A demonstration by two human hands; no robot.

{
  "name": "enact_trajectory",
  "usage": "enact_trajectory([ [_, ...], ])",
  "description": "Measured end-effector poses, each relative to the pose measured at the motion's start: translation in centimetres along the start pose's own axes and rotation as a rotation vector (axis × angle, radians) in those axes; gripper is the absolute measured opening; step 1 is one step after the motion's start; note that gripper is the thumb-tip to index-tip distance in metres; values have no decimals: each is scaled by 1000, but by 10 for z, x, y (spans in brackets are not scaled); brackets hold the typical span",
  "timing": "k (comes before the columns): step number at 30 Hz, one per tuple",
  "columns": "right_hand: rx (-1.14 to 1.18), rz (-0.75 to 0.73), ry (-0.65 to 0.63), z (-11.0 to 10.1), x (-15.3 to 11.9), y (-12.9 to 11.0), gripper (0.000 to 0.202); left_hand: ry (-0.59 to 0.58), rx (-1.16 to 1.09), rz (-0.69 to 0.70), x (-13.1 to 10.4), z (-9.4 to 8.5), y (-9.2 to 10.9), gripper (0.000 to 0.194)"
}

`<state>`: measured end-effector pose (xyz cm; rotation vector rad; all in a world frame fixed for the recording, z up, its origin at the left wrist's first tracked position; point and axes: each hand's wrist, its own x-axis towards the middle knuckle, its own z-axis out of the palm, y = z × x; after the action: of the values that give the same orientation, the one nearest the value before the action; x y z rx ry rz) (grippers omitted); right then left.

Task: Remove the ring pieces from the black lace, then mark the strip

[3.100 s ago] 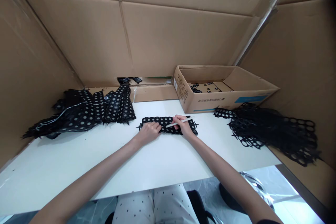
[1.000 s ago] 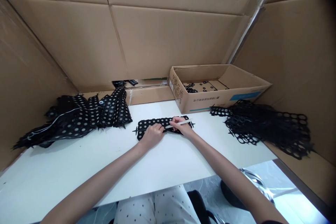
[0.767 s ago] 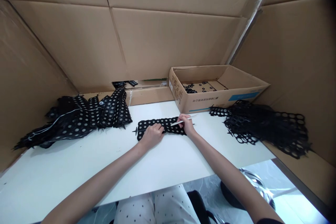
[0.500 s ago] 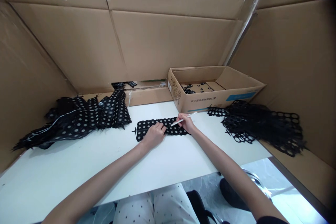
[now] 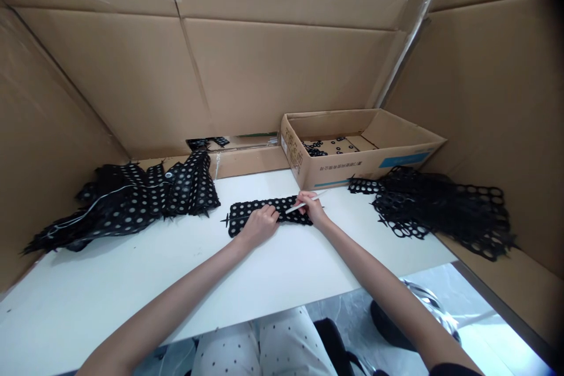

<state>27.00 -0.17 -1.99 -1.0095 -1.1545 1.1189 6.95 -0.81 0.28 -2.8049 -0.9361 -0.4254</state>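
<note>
A black rubber-like sheet (image 5: 251,210) dotted with rows of round light spots lies flat on the white table, in front of me. My left hand (image 5: 263,222) rests on its middle, fingers bent together and gripping or pressing it; the fingertips are partly hidden. In a pinch, my right hand (image 5: 312,209) holds a slim white pen-like stick (image 5: 295,208) at a slant. Its lower tip meets the sheet just right of my left fingers, and its other end points up to the right.
A heap of spotted black sheets (image 5: 127,200) lies at the left. Black sheets with open holes (image 5: 440,205) are piled at the right, over the table edge. Behind stands an open cardboard box (image 5: 352,171) with small black rings (image 5: 315,148). Cardboard walls (image 5: 286,70) enclose the table.
My right hand and the white stick have shifted very slightly, the stick tip staying at the sheet. My left hand keeps its place.
</note>
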Motion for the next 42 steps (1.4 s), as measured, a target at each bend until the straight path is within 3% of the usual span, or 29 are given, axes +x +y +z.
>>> enact_trajectory([
  [7, -96, -34, -23, 4, -4, -8, 31, -5, 20, -2, 0, 3, 1, 9],
  [17, -255, -89, -162, 9, -11, -14, 31, -12, -2, -30, 3, 2, 3, 11],
  [19, -242, -83, -130, 9, -11, -13, 30, -12, -1, -33, 3, 2, 3, 11],
  [23, -77, -46, 118, 4, -6, -10, 30, -14, 11, -29, 2, 2, 3, 9],
  [25, 3, -3, 162, -2, -1, -10, 29, -10, 10, -20, 3, 1, 3, 6],
  [30, 38, 65, 41, -16, 3, -14, 23, 56, -46, -16, 9, 2, 7, 6],
  [36, -26, 35, -13, -19, -6, -10, 27, 100, -76, 66, 15, 10, 12, 5],
  [42, -52, 17, 14, -20, -5, -7, 29, 116, -74, 46, 14, 16, 11, 7],
])
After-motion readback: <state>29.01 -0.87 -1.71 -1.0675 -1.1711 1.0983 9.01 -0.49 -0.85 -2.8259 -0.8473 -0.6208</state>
